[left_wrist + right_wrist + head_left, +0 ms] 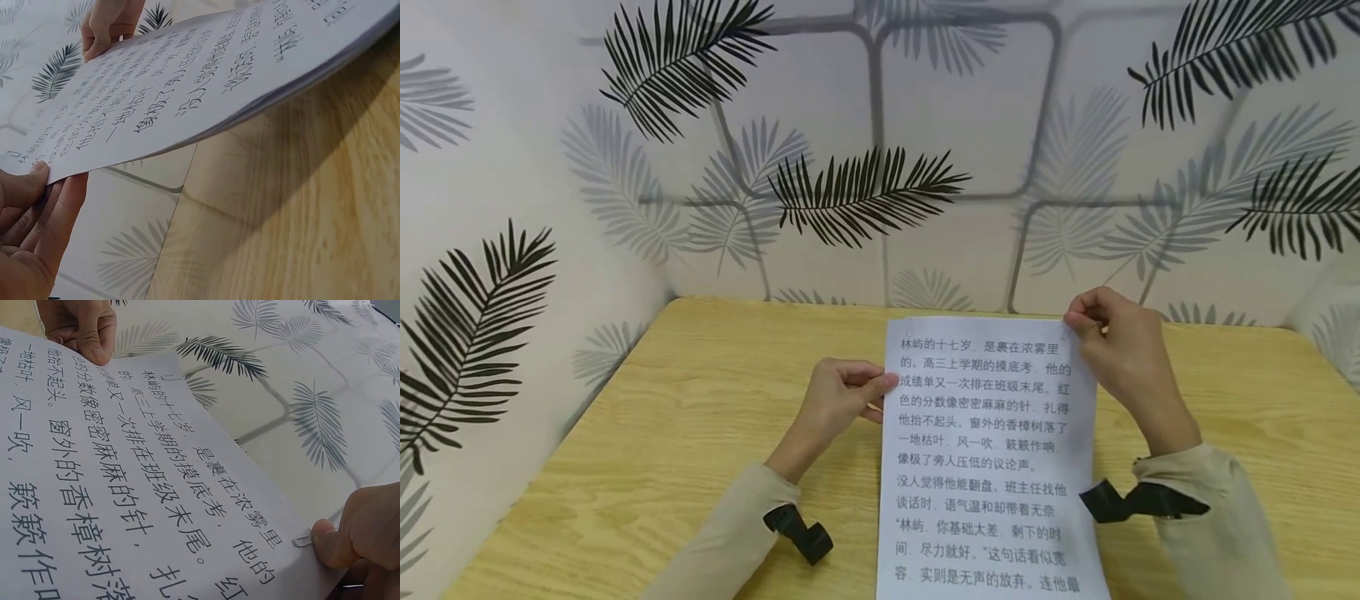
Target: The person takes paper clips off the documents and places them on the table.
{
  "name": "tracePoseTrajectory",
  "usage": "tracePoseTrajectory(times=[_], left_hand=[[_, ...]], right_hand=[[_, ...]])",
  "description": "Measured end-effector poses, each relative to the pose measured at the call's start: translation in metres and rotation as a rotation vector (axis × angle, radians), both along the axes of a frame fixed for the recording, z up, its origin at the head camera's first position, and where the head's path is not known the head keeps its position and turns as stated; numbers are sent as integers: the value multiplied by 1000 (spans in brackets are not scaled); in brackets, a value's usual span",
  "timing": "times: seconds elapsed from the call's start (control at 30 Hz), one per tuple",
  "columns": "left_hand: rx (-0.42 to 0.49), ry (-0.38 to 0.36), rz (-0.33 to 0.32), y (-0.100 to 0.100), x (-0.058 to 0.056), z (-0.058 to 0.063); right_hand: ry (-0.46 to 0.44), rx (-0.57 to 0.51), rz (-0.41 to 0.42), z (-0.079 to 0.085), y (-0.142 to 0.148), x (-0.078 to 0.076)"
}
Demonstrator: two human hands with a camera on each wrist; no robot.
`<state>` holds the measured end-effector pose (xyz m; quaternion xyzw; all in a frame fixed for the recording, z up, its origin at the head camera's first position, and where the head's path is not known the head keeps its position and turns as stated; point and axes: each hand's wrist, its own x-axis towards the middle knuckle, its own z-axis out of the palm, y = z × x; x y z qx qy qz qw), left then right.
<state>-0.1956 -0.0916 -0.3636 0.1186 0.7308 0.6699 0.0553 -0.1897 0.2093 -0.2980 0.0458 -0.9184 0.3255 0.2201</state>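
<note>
A stack of white printed sheets (985, 492) with large Chinese text is held up over the table. My left hand (838, 396) pinches its left edge in the upper half, thumb on the printed face and fingers behind. At the top right corner, my right hand (1123, 346) grips the paper between thumb and curled fingers. A white paper clip (302, 540) sits on that corner, right at the right thumb tip. Another paper clip (167, 378) is on the top left corner. In the left wrist view several layers show along the lower edge, raised off the wood.
The light wood-grain table (700, 417) stretches out under both arms. Behind it rises a white wall covering (955, 108) with black and grey leaf prints. Each beige sleeve carries a black wrist strap (805, 533).
</note>
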Motion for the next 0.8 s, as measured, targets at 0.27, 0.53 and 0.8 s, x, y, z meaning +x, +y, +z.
tracePoseTrajectory(times=[0.27, 0.53, 0.8], left_hand=[[32, 15, -15, 1, 1, 0], [46, 70, 31, 2, 2, 1], [73, 82, 57, -2, 1, -4]], right_hand=[[11, -35, -4, -1, 4, 2], [127, -117, -55, 1, 6, 1], [187, -282, -65, 2, 13, 0]])
